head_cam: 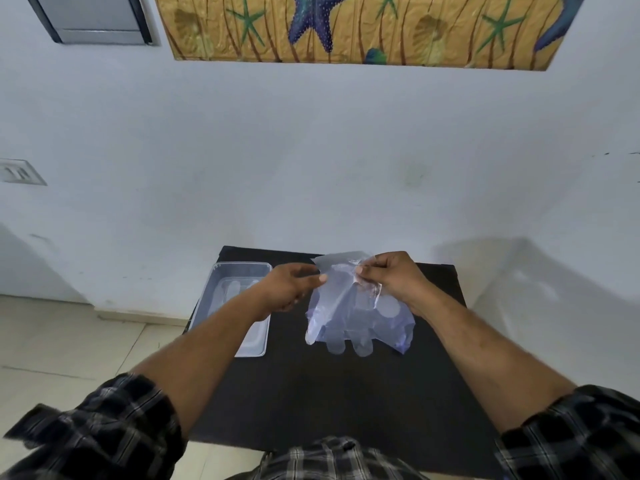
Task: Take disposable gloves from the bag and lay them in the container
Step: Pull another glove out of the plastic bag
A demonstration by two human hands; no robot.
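Observation:
A thin clear plastic glove [337, 306] hangs above the black table [329, 393], its fingers pointing down toward me. My left hand [294, 289] pinches its cuff at the left edge. My right hand [391, 277] grips the crumpled clear bag [388, 317] together with the glove's upper right part. More gloves show through the bag, fingers down. A clear rectangular container [221, 282] lies on the table's left side, partly under my left forearm, with at least one glove inside.
The table stands against a white wall. A tiled floor [52, 341] lies to the left. My checked sleeves fill the bottom corners. A starfish picture [346, 26] hangs high on the wall.

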